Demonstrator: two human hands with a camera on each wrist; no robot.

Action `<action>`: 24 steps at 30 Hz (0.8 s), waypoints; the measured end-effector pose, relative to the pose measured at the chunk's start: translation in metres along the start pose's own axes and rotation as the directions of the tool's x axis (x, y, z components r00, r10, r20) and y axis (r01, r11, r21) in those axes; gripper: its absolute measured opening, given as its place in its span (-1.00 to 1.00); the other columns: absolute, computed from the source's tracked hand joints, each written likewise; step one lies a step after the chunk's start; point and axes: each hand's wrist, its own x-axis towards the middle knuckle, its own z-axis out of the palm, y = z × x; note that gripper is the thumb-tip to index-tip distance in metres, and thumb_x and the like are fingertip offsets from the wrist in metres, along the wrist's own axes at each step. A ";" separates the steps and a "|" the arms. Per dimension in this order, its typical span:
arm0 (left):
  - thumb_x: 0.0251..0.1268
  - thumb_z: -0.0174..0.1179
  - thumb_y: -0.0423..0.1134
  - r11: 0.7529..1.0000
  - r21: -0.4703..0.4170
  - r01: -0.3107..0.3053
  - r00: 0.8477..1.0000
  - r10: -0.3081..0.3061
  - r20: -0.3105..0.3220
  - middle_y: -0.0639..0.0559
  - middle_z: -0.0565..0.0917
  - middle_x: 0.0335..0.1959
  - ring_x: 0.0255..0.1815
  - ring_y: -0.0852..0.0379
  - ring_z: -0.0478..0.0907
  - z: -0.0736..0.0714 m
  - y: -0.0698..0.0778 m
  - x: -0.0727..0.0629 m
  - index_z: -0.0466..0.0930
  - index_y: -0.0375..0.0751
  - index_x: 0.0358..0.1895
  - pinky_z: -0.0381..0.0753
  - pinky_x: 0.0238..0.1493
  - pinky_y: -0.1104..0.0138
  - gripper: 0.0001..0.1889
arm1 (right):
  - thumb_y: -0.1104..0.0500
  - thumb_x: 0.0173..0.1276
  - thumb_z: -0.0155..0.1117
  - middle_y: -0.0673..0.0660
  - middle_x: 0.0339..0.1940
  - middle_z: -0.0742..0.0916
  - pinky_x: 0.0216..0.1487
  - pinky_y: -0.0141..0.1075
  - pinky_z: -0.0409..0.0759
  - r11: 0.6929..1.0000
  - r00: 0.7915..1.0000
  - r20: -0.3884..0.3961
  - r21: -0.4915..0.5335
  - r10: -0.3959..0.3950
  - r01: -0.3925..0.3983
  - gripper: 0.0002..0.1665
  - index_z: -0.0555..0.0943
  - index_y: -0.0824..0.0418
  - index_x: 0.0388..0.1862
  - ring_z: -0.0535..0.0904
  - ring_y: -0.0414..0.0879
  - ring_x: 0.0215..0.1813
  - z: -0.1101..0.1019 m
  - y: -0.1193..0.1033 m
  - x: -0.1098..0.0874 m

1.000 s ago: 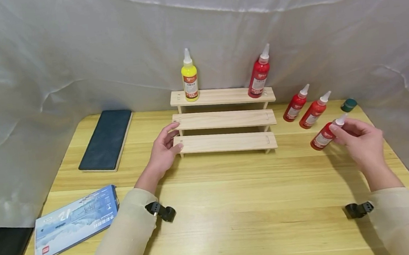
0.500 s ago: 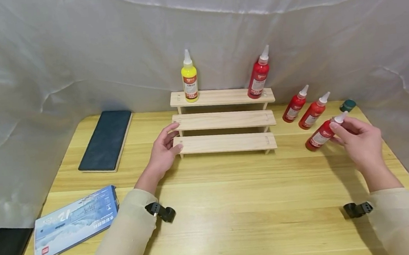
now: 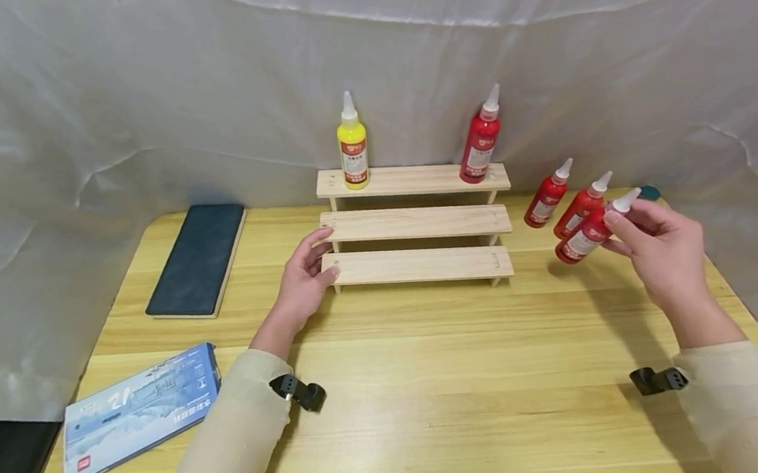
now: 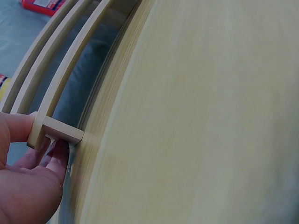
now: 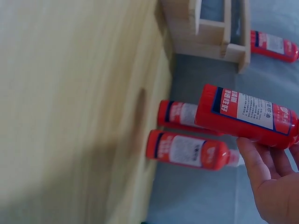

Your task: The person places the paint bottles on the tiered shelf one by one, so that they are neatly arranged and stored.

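My right hand (image 3: 668, 247) pinches a red ink bottle (image 3: 581, 240) near its white nozzle and holds it tilted above the table. In the right wrist view this bottle (image 5: 247, 112) partly covers one of two other red bottles (image 5: 184, 149) standing on the table. My left hand (image 3: 303, 280) grips the left end of a three-step wooden shelf (image 3: 416, 265), thumb at the lowest step. The left wrist view shows fingers curled by the shelf's leg (image 4: 63, 129). On the top step stand a yellow bottle (image 3: 354, 155) at left and a red bottle (image 3: 480, 143) at right.
A dark flat board (image 3: 196, 262) lies at the table's back left, and a blue-and-white box (image 3: 138, 412) nearer the front. A green round object (image 3: 650, 192) sits behind my right hand, partly hidden. Grey cloth (image 3: 235, 90) hangs behind the table.
The right hand has lifted the red ink bottle and shifted it slightly left, so it now overlaps a standing bottle in the head view. The left hand and shelf look unmoved.
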 end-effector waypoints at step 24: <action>0.28 0.13 -0.68 1.000 -0.014 -0.017 1.000 0.017 -0.003 0.01 0.41 0.42 0.41 0.04 0.32 0.001 0.002 0.000 0.40 -0.03 0.41 0.17 0.43 0.17 -0.32 | 0.20 0.26 0.48 0.08 -0.12 0.73 -0.26 -0.39 0.65 0.991 0.987 0.107 -0.044 -0.121 0.127 -0.56 0.68 0.31 0.11 0.68 -0.14 -0.17 0.070 -0.043 0.008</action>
